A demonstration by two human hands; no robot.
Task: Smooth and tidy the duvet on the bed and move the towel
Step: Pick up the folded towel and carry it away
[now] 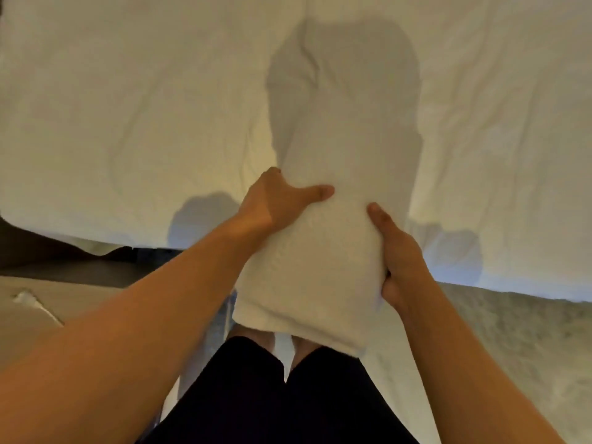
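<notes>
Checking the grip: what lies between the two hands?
In the head view, only the folded white towel lies between the left hand and right hand; both grip its sides above the duvet edge.

Pale speckled carpet [512,341], dark bed base [48,251], warm light

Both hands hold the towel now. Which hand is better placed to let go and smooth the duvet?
Probably the left hand: it grips the towel at its far end, over the duvet. The right hand grips nearer the bed's edge.
</notes>
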